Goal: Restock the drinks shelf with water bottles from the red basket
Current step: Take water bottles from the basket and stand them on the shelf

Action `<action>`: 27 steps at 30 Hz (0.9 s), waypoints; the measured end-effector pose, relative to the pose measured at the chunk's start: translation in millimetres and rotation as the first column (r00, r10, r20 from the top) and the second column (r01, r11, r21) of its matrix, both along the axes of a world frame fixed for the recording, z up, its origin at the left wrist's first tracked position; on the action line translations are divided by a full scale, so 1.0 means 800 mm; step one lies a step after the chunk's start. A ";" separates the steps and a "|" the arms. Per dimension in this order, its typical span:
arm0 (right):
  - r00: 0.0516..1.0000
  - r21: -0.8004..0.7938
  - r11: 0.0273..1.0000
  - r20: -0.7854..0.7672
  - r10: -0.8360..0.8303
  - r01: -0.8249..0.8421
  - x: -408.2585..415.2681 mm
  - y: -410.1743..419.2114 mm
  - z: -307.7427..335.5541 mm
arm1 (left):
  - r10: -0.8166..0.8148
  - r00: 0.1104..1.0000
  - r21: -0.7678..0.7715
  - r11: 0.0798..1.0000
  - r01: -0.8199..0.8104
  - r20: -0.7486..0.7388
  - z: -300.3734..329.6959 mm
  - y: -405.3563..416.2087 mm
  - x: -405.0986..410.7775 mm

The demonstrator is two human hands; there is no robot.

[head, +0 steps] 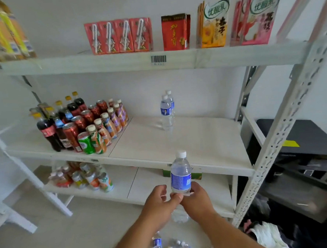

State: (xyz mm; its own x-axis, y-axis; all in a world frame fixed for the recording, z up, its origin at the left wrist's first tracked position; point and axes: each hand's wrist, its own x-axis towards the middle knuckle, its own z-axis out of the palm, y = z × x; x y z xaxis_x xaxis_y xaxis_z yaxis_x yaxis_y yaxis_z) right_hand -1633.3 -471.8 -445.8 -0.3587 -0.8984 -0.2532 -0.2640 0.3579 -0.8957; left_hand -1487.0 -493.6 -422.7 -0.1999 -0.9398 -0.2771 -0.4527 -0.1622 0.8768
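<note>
Both hands, left hand [159, 198] and right hand [196, 196], curl around the lower half of an upright water bottle [180, 173], held before the middle shelf [179, 142]. Gripped so low, it could tip, or knock over the two bottles [166, 110] standing there

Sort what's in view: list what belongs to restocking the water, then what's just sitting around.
Job:
held bottle, gripped by left hand and right hand
two water bottles on middle shelf
spare bottles below

Not job:
sodas and cans
drink cartons
lower-shelf cans
</note>
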 end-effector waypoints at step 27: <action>1.000 -0.109 0.994 0.013 0.002 0.000 -0.070 -0.241 0.037 | 0.079 0.997 -0.075 0.994 -0.079 -0.002 0.047 -0.215 -0.070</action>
